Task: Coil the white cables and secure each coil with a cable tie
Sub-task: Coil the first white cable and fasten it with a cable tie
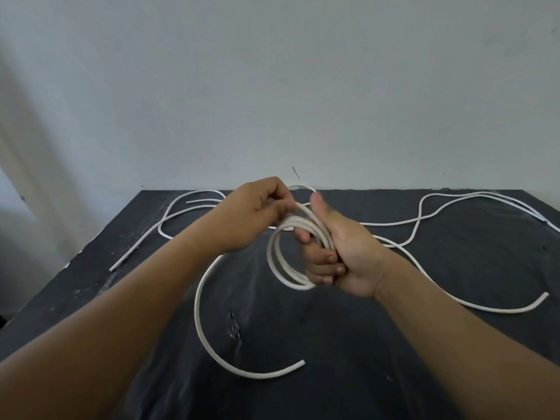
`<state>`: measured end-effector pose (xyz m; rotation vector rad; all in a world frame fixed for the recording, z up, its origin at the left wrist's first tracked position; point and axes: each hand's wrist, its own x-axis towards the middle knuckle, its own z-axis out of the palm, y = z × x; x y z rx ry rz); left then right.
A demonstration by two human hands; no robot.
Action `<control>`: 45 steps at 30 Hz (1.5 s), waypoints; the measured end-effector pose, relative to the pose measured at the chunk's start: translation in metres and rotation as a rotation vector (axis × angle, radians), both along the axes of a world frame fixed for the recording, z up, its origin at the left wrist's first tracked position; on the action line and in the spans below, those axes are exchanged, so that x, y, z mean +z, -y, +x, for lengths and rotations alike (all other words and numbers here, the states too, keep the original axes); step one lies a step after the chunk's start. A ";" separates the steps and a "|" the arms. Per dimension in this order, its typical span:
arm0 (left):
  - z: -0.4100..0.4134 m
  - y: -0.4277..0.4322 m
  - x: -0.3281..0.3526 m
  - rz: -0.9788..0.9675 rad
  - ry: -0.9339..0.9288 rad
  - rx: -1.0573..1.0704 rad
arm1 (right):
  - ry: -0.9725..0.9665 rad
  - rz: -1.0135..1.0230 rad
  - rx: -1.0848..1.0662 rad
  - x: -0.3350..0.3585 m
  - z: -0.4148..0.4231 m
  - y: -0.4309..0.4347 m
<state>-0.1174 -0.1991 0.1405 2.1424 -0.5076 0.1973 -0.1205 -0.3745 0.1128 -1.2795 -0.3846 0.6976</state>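
My right hand point(342, 250) grips a small coil of white cable point(280, 262) of about three loops, held above the middle of the black table point(378, 344). My left hand point(254, 213) pinches the same cable at the top of the coil, fingers closed on the strand. From the coil a free tail point(206, 328) curves down to the left and ends near the table's front. I cannot pick out any cable tie.
Loose white cable point(169, 216) lies at the back left of the table. More white cable point(454, 201) winds along the back right, and one strand point(485, 309) ends at the right. A pale wall stands behind the table's far edge.
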 end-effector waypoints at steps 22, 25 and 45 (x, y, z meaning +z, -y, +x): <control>-0.003 0.021 -0.012 -0.716 -0.491 -0.184 | 0.272 -0.282 -0.443 0.021 0.016 0.000; -0.001 0.019 -0.010 -0.673 -0.607 -0.290 | 0.323 -0.310 -0.371 0.026 0.018 0.002; 0.012 0.019 0.003 -1.004 -0.428 -0.013 | 0.022 0.268 -0.311 0.006 0.012 -0.005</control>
